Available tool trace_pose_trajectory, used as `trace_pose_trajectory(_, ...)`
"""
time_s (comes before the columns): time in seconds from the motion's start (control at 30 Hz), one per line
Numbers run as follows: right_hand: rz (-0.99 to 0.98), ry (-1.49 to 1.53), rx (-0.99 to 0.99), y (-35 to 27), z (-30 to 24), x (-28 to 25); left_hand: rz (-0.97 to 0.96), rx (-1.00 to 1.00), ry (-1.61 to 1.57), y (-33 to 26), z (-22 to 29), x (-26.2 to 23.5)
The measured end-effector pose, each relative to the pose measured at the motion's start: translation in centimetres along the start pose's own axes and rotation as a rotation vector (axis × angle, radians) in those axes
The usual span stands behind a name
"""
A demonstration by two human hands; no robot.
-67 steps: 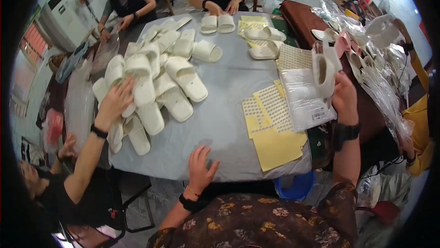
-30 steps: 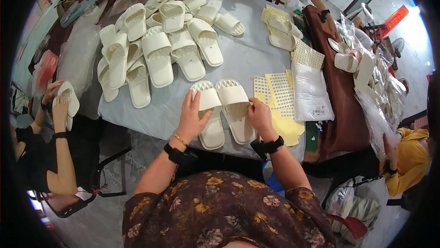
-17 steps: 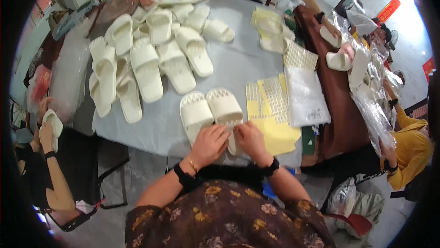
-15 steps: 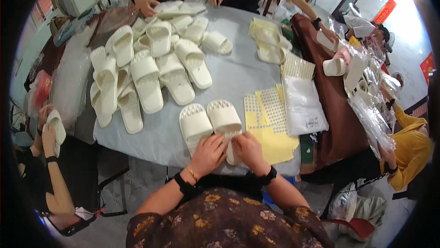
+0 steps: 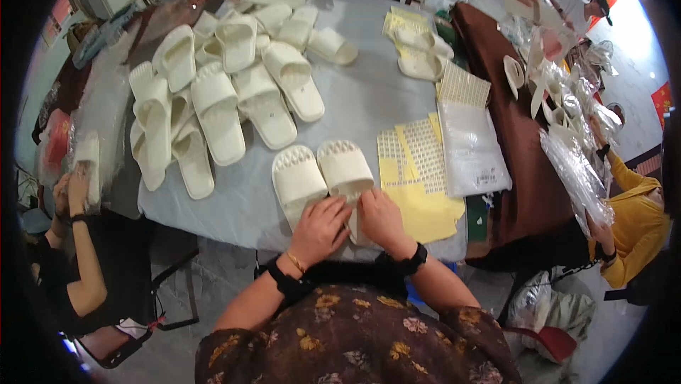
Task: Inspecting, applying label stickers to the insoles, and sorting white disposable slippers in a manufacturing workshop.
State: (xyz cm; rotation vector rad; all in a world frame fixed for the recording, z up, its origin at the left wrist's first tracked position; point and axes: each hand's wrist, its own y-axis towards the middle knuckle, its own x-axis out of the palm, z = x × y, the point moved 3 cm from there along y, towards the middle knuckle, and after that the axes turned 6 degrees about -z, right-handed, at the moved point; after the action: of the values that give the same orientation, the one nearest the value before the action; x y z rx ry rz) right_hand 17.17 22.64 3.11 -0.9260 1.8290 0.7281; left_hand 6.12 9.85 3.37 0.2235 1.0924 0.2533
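A pair of cream slide slippers stands side by side at the table's near edge, the left slipper [image 5: 298, 177] and the right slipper [image 5: 344, 165], straps facing away from me. Over the footbed of the right slipper, just behind its strap, my two hands come together. My left hand [image 5: 323, 226] is closed, its bent fingers reaching across from the left slipper. My right hand [image 5: 384, 221] is closed too, at the right slipper's outer edge. Whatever the fingertips pinch is hidden or too small to make out.
A heap of slippers [image 5: 220, 93] covers the table's left half. To the right lie yellow sticker sheets [image 5: 418, 164], clear plastic bags [image 5: 474, 150] and another slipper pair [image 5: 420, 66]. Co-workers handle slippers at both sides; a red-brown covered surface [image 5: 507, 164] adjoins on the right.
My view has shifted slightly, moving the table's contents up in the picture. My hands stay at the right slipper, fingers a little differently set. A co-worker at left has lowered the hands.
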Motion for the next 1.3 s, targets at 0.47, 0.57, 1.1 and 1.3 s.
trace_pose_trajectory(0.47, -0.173, 0.777, 0.431, -1.7, 2.5, -0.1, 0.005, -0.009, -0.02, -0.6, -0.1, 0.5)
trace_pose_trajectory(0.57, -0.195, 0.871, 0.476, -1.6, 2.4, -0.1, 0.013, -0.004, -0.031, -0.7, -0.1, 0.6)
trace_pose_trajectory(1.1, -0.265, 0.638, 0.355, -0.6, 2.3, -1.0, -0.007, -0.004, -0.025, -0.5, -0.1, 0.5)
trace_pose_trajectory(1.3, -0.212, 0.471, 0.267, 0.1, 1.3, -1.3, -0.002, -0.004, -0.021, -0.3, 0.0, 0.3)
